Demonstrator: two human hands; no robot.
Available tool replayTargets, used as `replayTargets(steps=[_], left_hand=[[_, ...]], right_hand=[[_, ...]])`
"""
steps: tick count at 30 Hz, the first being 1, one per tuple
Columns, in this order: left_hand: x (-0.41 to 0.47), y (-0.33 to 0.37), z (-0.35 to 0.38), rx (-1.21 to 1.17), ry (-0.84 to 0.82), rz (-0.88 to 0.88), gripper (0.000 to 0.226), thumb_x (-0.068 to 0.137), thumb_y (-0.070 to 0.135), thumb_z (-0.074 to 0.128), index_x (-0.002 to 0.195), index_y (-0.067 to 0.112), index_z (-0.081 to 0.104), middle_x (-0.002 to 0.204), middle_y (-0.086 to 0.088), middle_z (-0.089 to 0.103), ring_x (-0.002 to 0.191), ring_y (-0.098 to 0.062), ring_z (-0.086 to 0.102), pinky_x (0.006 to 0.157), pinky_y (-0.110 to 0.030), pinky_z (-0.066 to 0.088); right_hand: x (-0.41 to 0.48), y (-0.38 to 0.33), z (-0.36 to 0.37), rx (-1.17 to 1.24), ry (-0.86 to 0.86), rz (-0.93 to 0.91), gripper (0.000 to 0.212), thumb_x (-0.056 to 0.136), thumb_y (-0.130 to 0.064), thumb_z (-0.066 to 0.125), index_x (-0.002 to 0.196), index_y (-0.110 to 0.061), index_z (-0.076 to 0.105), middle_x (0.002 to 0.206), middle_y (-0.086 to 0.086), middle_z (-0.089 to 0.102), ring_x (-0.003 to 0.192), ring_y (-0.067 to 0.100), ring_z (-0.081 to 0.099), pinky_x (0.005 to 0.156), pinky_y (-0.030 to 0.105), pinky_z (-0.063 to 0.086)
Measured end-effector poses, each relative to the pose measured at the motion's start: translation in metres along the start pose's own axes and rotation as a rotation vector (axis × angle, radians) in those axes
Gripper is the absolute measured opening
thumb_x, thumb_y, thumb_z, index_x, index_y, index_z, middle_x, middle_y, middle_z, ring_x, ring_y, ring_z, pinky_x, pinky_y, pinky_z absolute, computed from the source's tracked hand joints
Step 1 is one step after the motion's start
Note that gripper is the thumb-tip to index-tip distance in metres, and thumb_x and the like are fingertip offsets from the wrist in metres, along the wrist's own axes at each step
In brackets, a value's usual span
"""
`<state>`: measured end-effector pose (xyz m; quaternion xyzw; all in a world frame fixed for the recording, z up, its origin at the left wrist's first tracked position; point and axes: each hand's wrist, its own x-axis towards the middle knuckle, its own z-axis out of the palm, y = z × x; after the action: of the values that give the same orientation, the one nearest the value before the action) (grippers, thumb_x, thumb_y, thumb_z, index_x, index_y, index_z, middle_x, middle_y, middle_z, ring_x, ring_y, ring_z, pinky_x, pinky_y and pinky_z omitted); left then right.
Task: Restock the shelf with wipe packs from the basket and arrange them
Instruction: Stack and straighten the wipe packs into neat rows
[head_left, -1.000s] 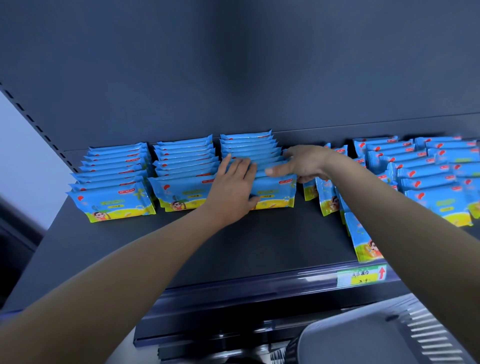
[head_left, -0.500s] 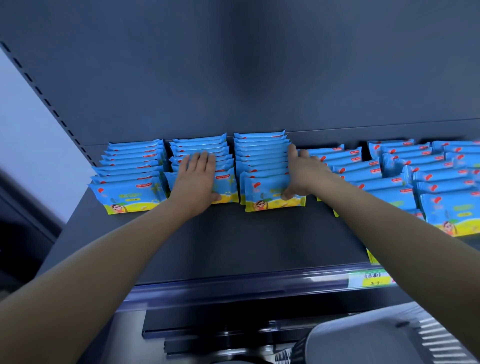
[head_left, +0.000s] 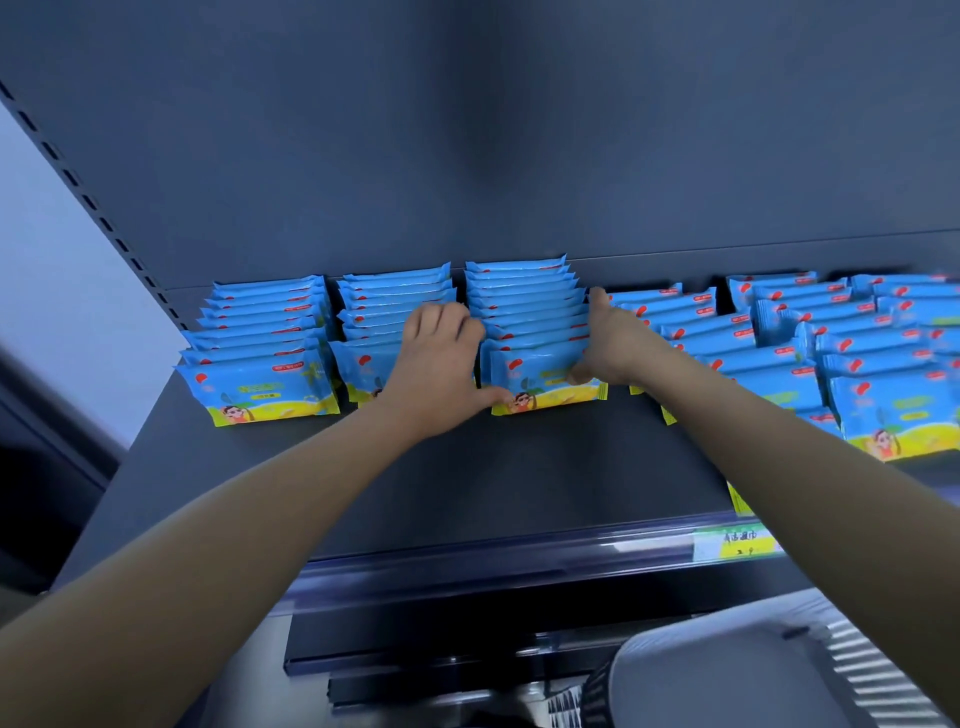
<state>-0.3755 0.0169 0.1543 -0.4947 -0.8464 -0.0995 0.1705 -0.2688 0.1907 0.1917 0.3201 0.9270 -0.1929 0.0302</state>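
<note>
Head view only. Step in hand is arranging, not loading: squaring up the third row of blue plastic-film wipe packs (head_left: 524, 312), mid-left on the dark grey metal shelf (head_left: 467, 483), close to the back wall. Left hand (head_left: 441, 364) grips the row's left side, fingers curled into the gap beside it, thumb across the front pack (head_left: 545, 382). Right hand (head_left: 618, 348) is flat, fingers straight along the right side, pressing, holding nothing. Packs stand on a long edge, printed face to the aisle, long axis parallel to the shelf lip; the row runs front-to-back. Next, probably: let go, then tidy the looser rows (head_left: 727, 332) to the right or pull more from the grey plastic basket (head_left: 753, 675).
</note>
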Motion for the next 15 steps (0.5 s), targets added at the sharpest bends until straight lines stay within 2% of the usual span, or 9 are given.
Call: replayTargets(steps=[3,11,15], left_hand=[[0.0045,0.0027,0.0048,0.056,-0.006,0.001,0.076,0.07,0.074,0.051,0.107,0.008,0.055,0.112,-0.003,0.042,0.112,-0.024,0.034,0.107,-0.037,0.014],[0.0087,-0.0003,0.0101,0.052,-0.024,0.019,0.067,0.08,0.063,0.051,0.109,0.003,0.055,0.117,-0.007,0.043,0.118,-0.026,0.035,0.112,-0.04,0.014],[0.0105,0.0009,0.0112,0.065,-0.044,0.012,0.066,0.083,0.061,0.049,0.113,0.003,0.052,0.12,-0.006,0.04,0.121,-0.025,0.032,0.115,-0.041,0.012]], right_hand=[[0.0,0.0036,-0.0031,0.084,-0.014,-0.002,0.069,0.07,-0.011,0.078,0.121,-0.006,0.032,0.105,0.012,0.056,0.084,0.026,0.051,0.066,0.031,0.039],[0.0023,0.0017,0.0002,0.145,0.002,-0.032,0.069,0.065,-0.012,0.082,0.119,-0.006,0.039,0.115,0.01,0.057,0.1,0.026,0.056,0.074,0.031,0.044],[0.0031,0.0046,-0.0042,0.146,-0.03,-0.043,0.068,0.066,-0.012,0.082,0.118,-0.007,0.039,0.109,0.007,0.055,0.091,0.023,0.052,0.071,0.031,0.041]])
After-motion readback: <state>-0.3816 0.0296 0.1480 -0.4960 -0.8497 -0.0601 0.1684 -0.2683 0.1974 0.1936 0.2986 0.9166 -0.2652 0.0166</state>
